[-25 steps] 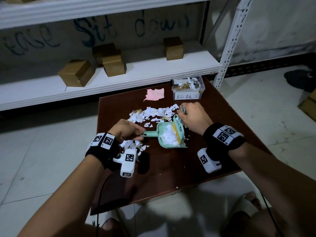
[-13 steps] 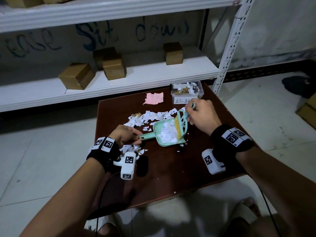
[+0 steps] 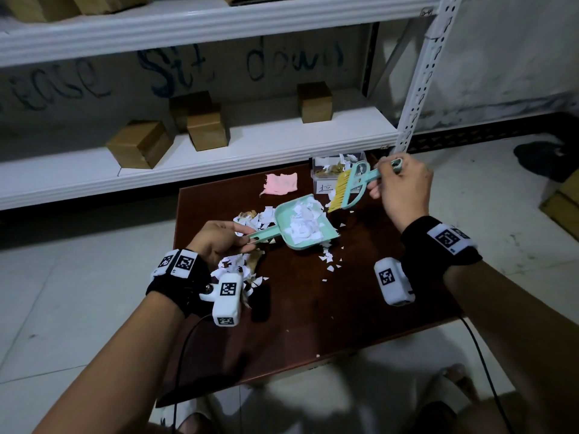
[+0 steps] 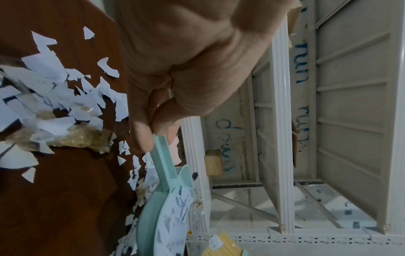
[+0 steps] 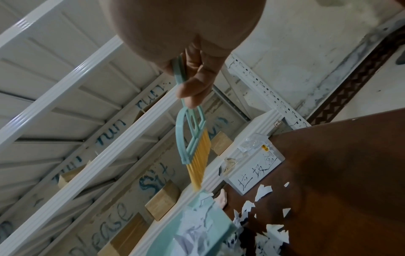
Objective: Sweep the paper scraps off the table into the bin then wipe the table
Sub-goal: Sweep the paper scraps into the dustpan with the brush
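Nearest the person, under and just beside the left hand (image 3: 219, 242), a clump of torn white paper scraps (image 3: 233, 267) lies on the dark brown wooden table (image 3: 313, 324). More scraps sit just beyond that hand's fingers, and a few specks between the hands.

Left hand: fingers and thumb curled tight, pinching the end of the handle of the mint-green plastic dustpan (image 3: 300, 225). A second ago the pan lay flat on the table with the brush at its mouth; now it is lifted and angled toward the far right, loaded with a heap of white scraps, a few at the open lip.

Right hand (image 3: 399, 186): fingers wrapped round the handle of the mint-green hand brush with yellow bristles (image 3: 351, 189). It has risen off the table and hangs above the pan's far edge, bristle tips near the lip.

Judgement: this sweep pass is done and the load is on its way to be dumped; another pass is still needed for the left-hand clump.

Beyond the right hand's fingers: clear plastic bin with a handwritten label (image 5: 256, 171), already holding some white and tan scraps. Beyond the left hand's fingers, a crumpled pink cloth (image 3: 280, 183) lies unused, so wiping has not started.
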The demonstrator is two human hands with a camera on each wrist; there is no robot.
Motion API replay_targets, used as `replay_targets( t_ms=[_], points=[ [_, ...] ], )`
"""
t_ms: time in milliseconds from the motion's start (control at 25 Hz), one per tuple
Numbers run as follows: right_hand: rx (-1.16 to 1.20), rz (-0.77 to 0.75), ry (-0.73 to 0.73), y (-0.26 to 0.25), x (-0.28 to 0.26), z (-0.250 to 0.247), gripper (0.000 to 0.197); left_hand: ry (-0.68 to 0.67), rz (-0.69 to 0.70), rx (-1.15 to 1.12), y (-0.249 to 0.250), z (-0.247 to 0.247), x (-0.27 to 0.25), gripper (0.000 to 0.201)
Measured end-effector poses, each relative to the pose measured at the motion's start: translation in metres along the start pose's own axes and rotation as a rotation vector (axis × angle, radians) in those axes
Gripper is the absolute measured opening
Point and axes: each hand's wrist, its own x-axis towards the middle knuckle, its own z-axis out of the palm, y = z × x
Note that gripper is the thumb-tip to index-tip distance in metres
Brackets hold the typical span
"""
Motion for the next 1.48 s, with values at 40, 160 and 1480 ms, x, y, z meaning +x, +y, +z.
replay_targets(
  t_ms=[40,160,1480],
  points=[
    [0.004,0.01,0.012,0.0,0.003,-0.002,0.016,0.008,0.012,-0.025,0.001,0.001,-0.001,0.025],
    [0.006,0.034,0.021,0.002,0.01,-0.007,0.018,0.02,0.036,-0.061,0.004,0.003,-0.003,0.023],
    [0.041,-0.237,-0.221,0.003,0.017,-0.032,0.01,0.111,0.095,-0.241,0.006,0.03,-0.005,0.021]
  ],
)
